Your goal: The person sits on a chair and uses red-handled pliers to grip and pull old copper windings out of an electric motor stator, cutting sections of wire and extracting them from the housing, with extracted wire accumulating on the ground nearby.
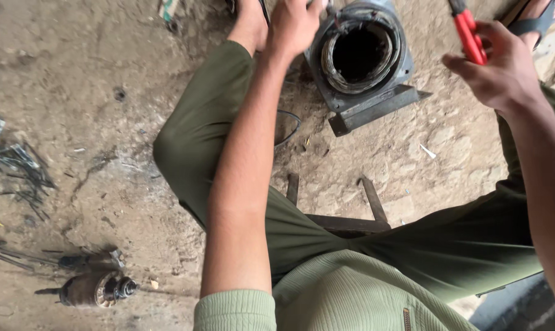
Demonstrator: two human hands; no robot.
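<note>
head view: left hand (294,26) clamped on the motor housing (362,58) rim, apparently steadying it; right hand (503,68) clenched around red-handled cutters (469,32), raised beside the windings (358,54).

left hand (294,24) reaching forward, fingers curled | right hand (501,64) raised, gripping

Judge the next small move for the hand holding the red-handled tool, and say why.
Probably bring the right hand and its red-handled cutter across to the motor housing. The left hand already rests on its rim beside the exposed wire windings, while the cutter hangs clear.
</note>
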